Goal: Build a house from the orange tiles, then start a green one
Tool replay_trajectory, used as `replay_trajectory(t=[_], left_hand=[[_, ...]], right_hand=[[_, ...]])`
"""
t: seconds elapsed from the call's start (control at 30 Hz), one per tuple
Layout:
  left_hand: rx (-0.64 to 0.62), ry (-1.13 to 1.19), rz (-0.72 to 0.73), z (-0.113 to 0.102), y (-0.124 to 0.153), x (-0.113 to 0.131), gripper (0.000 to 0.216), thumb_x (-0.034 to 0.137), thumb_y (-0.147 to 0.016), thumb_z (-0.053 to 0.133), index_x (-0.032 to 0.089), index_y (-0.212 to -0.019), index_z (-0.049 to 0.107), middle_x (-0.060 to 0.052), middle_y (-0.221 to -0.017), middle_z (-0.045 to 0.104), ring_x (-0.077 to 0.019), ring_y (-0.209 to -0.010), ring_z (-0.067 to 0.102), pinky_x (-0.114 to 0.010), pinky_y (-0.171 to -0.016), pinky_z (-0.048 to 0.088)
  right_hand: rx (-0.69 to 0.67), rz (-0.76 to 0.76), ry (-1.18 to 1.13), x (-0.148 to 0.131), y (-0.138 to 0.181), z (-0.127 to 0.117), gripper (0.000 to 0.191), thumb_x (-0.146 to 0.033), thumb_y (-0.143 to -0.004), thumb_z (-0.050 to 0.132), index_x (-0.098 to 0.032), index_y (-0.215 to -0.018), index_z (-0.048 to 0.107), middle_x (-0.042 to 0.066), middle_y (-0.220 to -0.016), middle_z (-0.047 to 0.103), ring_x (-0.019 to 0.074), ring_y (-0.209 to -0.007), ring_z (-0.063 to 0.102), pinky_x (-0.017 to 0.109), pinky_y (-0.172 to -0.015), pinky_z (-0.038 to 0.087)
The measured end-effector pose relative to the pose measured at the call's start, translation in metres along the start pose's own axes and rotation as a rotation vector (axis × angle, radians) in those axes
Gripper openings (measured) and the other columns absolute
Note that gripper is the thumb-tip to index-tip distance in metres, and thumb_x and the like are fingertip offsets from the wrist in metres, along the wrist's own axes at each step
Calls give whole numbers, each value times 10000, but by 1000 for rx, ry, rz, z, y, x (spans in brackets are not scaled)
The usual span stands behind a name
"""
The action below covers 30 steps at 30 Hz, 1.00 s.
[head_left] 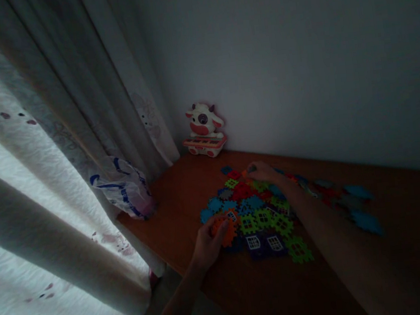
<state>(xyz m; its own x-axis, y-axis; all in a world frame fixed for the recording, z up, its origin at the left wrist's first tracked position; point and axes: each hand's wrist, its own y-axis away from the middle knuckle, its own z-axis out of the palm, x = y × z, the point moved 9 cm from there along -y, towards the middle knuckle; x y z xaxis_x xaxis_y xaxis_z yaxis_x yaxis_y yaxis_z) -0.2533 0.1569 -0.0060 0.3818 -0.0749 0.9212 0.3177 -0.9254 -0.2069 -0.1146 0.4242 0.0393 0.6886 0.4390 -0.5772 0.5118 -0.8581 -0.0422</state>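
Orange interlocking plastic tiles (224, 231) are sitting under my left hand (207, 244), and I'm grasping them at the near edge of the heap, my fingers curling over them. My right hand (261, 172) is reaching across to the far edge of the same pile of tiles (248, 208), its knuckles bending, though I can't tell whether it's gripping anything. The pile is stretching longways from far to near, so my left hand is lying closer to me. Blue tiles (358, 192) are lying apart to the right, and the brown wooden tabletop (171, 217) is running toward the curtain (42, 146).
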Motion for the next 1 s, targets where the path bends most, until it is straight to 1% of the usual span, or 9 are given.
replay_trajectory(t=[0.17, 0.33, 0.47, 0.6, 0.67, 0.8, 0.87, 0.93, 1.0], left_hand=[[3, -5, -3, 0, 0, -1, 420, 558, -924, 566, 200, -1089, 714, -54, -1073, 746, -239, -1002, 680, -321, -882, 544], [6, -3, -4, 1, 0, 0, 409, 552, -908, 587, 203, -1080, 713, -48, -1063, 748, -236, -981, 690, -331, -879, 553], [12, -5, 9, 1, 0, 3, 408, 556, -906, 584, 208, -1073, 715, -51, -1065, 752, -242, -982, 697, -346, -882, 559], [32, -25, 23, 0, 1, 7, 415, 569, -902, 580, 207, -1049, 720, -49, -1032, 754, -243, -958, 698, -354, -882, 561], [31, -24, 15, 0, 1, 7, 427, 577, -900, 578, 206, -1057, 718, -48, -1027, 753, -243, -950, 698, -350, -868, 564], [22, -35, 17, 1, 2, 8, 420, 570, -907, 570, 206, -1059, 715, -51, -1065, 750, -241, -985, 692, -343, -890, 553], [19, -45, 25, 1, 2, 7, 412, 561, -914, 564, 206, -1059, 712, -54, -1079, 748, -243, -1005, 688, -346, -915, 543], [10, -43, 26, 2, 2, 5, 417, 563, -916, 558, 208, -1076, 707, -57, -1098, 745, -245, -1018, 685, -347, -923, 539], [5, -31, 13, 3, 1, 3, 429, 571, -914, 556, 208, -1091, 703, -57, -1090, 746, -242, -1000, 688, -344, -904, 547]], right_hand=[[3, -88, -51, -10, 31, -4, 176, -256, -893, 574, -177, -1044, 617, 57, -931, 722, 145, -744, 638, 214, -620, 456], [-89, -207, -8, -26, 62, 7, 383, -222, -853, 620, -177, -1227, 553, 46, -918, 710, 168, -766, 650, 240, -680, 458], [-119, -275, 49, -37, 75, 10, 445, -221, -836, 644, -158, -1268, 559, 93, -1026, 710, 218, -899, 664, 289, -794, 459], [-105, -320, 80, -47, 79, 5, 481, -218, -966, 463, -147, -1439, 413, 139, -1232, 664, 208, -1074, 638, 297, -895, 446], [-126, -328, 106, -50, 79, 5, 414, -246, -997, 424, -145, -1396, 470, 135, -1209, 683, 203, -1050, 655, 286, -869, 458], [-147, -325, 185, -58, 83, 7, 343, -279, -976, 494, -153, -1280, 587, 126, -1116, 729, 222, -980, 687, 286, -820, 474], [-136, -325, 233, -64, 86, 10, 315, -262, -946, 536, -158, -1228, 630, 143, -1143, 724, 253, -1045, 673, 313, -868, 468], [-121, -323, 275, -69, 88, 15, 295, -316, -924, 581, -159, -1158, 670, 173, -1205, 699, 304, -1140, 633, 363, -932, 454], [-109, -309, 301, -72, 87, 20, 387, -420, -871, 661, -156, -1154, 676, 202, -1257, 671, 354, -1186, 605, 413, -958, 452]])
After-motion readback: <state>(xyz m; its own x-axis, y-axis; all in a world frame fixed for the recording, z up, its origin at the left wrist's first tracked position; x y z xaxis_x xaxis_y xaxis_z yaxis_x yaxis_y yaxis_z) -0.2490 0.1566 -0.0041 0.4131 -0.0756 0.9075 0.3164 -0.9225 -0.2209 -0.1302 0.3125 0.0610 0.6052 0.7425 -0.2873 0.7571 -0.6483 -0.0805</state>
